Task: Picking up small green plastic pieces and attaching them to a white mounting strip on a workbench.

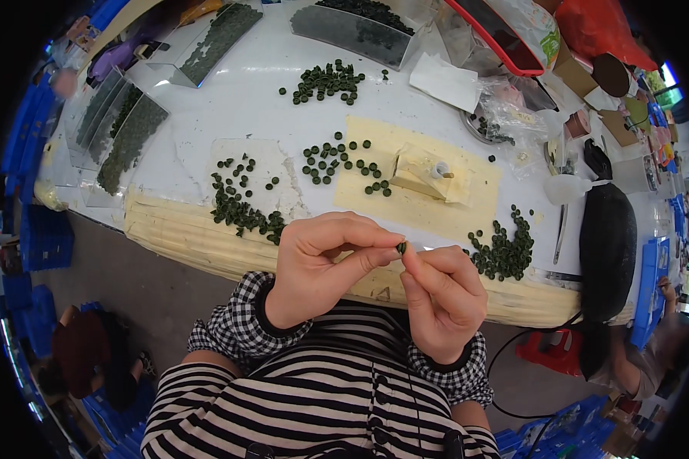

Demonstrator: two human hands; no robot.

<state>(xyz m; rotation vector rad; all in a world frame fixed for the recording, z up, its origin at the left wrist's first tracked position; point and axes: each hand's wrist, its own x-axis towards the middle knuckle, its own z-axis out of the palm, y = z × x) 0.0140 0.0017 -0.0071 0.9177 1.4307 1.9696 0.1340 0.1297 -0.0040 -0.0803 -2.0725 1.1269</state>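
Observation:
Over the table's front edge, both hands meet at chest height. My left hand is closed, its thumb and index finger pinching a small dark green round piece. Against that piece from the other side press the fingertips of my right hand, also closed, the other fingers curled in. Whether it holds something of its own is hidden. Similar green pieces lie near the hands: a pile beyond the left hand, another pile beside the right, and a loose group farther back.
A yellow-taped block with a small peg sits on yellow tape. Clear trays of green pieces stand at the back and left. A black padded bag, metal tweezers, a red-edged phone and plastic bags lie to the right.

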